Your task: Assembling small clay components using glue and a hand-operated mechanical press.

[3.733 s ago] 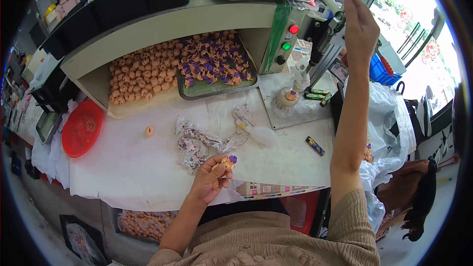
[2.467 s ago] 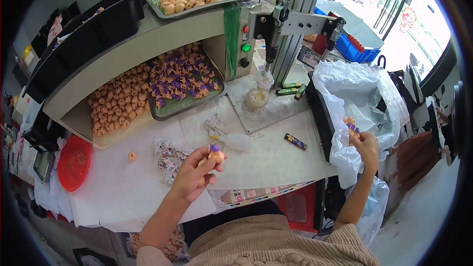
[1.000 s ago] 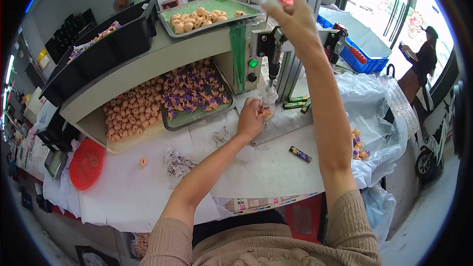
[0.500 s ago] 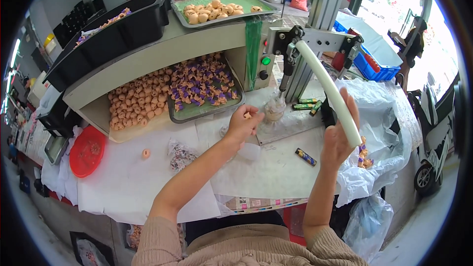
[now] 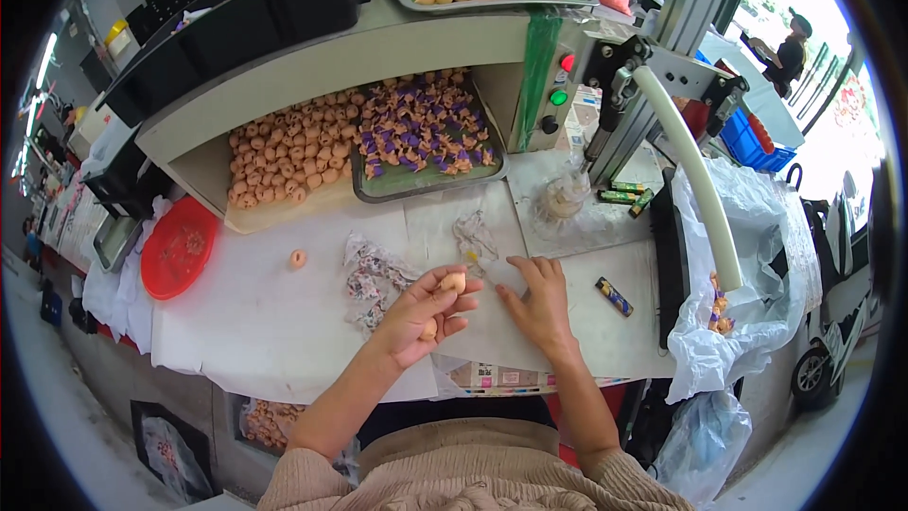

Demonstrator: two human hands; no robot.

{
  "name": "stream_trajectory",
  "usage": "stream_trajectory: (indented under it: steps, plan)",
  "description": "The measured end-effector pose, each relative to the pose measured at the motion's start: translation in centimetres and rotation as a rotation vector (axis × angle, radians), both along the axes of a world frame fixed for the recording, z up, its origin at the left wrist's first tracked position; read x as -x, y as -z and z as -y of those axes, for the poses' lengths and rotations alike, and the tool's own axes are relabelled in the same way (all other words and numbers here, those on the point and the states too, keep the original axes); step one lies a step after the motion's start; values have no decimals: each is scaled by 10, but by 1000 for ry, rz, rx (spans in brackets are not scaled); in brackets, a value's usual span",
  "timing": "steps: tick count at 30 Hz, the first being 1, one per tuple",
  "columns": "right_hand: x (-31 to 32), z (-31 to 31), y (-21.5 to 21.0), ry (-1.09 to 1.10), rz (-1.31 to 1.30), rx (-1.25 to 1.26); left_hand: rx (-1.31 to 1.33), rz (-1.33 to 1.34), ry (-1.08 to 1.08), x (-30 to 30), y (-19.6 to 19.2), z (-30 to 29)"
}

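Between the thumb and fingers of my left hand point(image 5: 421, 315) is a small round peach toy head point(image 5: 455, 282). A second peach piece point(image 5: 428, 329) rests against the palm. My right hand point(image 5: 541, 306) is low over the white table covering, its fingers apart beside a translucent white plastic piece point(image 5: 506, 276); whether it touches that piece I cannot tell. Farther off, under the press with the long pale lever point(image 5: 695, 170), a clear lumpy fixture point(image 5: 562, 197) stands on a metal plate point(image 5: 605, 237). A crumpled speckled cloth point(image 5: 371, 279) lies left of my hands.
Many peach heads point(image 5: 288, 156) are heaped under the shelf, beside a tray point(image 5: 430, 191) of purple-and-peach figures. One loose head point(image 5: 298, 258) lies near a red bowl point(image 5: 180, 246). Patterned tubes point(image 5: 615, 296) lie right. Beyond is a plastic-lined bin point(image 5: 757, 322).
My right hand has left the lever and come down to the table beside the translucent piece. My left hand has drawn back from the fixture toward me, now turned palm up. The view has shifted.
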State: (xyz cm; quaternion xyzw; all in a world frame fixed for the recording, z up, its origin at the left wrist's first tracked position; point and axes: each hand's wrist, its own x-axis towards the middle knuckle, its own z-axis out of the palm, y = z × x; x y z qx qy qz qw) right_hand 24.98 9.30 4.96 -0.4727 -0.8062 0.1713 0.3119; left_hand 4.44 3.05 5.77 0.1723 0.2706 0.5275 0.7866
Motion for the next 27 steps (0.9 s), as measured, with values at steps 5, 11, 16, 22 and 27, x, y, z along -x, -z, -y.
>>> stream_trajectory:
  steps: [5, 11, 16, 22, 27]
  plan:
    - [9, 16, 2, 25, -285, 96, 119, 79, -70, 18, 18, 20]
    - [9, 45, -10, 92, -761, 531, 232, 127, -116, 26, 30, 30]
    - [15, 57, -7, 11, -691, 291, 240, 49, -94, 28, 48, 35]
    - [17, 66, -3, 7, -555, 81, 258, 74, -85, 26, 52, 35]
    - [23, 65, 0, 2, -479, -1, 208, 71, -78, 24, 49, 33]
